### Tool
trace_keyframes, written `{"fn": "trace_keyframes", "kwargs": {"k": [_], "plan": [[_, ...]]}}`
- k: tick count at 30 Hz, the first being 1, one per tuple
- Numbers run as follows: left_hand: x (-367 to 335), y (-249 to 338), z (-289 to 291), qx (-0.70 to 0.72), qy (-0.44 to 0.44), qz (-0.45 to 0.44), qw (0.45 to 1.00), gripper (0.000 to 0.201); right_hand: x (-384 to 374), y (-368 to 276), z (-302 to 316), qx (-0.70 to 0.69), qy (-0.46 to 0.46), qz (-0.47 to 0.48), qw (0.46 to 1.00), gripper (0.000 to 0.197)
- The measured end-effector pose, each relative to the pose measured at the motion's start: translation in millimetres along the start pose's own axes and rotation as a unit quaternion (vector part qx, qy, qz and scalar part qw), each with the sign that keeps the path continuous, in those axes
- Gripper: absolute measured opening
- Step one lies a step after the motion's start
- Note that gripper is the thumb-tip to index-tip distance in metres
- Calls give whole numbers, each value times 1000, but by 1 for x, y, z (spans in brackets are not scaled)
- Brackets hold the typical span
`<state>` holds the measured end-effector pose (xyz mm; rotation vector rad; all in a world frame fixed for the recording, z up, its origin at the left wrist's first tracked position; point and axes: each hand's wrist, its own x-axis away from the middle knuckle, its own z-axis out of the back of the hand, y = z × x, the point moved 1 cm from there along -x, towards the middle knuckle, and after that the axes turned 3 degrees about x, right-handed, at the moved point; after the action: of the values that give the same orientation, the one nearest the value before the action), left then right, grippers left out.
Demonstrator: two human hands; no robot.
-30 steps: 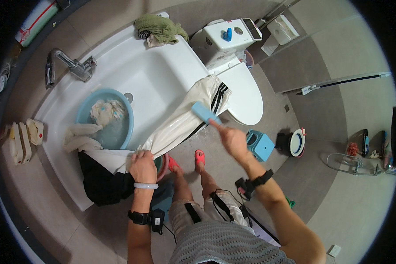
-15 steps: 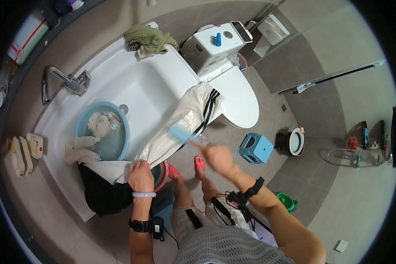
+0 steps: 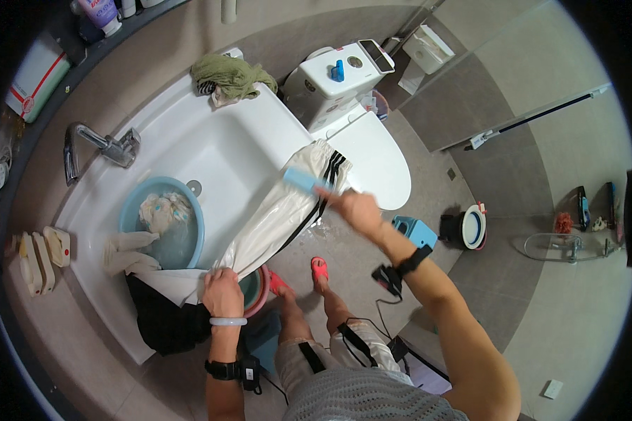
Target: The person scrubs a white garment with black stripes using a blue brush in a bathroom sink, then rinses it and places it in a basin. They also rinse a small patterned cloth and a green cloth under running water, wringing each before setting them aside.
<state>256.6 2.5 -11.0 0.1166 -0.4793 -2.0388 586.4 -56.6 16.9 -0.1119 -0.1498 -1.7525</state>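
A wet-looking white garment [image 3: 270, 214] with black side stripes and a gathered end lies stretched over the basin's front edge toward the toilet. My left hand [image 3: 223, 293] is closed on its near part, where white and black cloth [image 3: 165, 319] bunches at the basin corner. In my right hand [image 3: 358, 212] is a light-blue scrubbing brush [image 3: 303, 180], held by its handle over the striped far part; its bristles are hidden. A light-blue washbasin [image 3: 198, 242] stands in the sink, holding cloudy water and a pale cloth [image 3: 165, 212]. Another pale cloth end hangs over its rim.
The white sink [image 3: 242, 151] has a chrome faucet [image 3: 102, 144] at its left and a green cloth [image 3: 235, 76] on its far corner. Beyond stands a toilet [image 3: 376, 158]. A blue stool [image 3: 416, 233] and a reddish tub [image 3: 260, 291] are on the floor.
My right hand and the brush have moved up and slightly right along the garment. My left hand keeps its hold. The whole view has shifted slightly.
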Motion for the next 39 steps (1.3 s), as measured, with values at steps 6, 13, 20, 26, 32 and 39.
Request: {"fn": "trace_keyframes", "kwargs": {"k": [6,13,20,26,32,39], "plan": [[3,2,3,-2,-1,19,1000,1,-21,22,-4,-58,-39,79,994,61],[-3,3,-1,-2,-22,21,1000,1,-31,14,-3,-87,32,32,995,62],[-5,-1,-4,3,3,11,1000,3,-26,13,-21,-48,43,49,997,55],[-7,-6,-1,-7,-40,31,999,3,-27,8,-12,-78,57,15,995,51],[-9,-7,6,2,-9,27,1000,3,-25,8,3,-125,10,-36,991,48],[-7,-6,4,-3,8,21,1000,3,-16,9,-6,-127,50,-8,991,47]]}}
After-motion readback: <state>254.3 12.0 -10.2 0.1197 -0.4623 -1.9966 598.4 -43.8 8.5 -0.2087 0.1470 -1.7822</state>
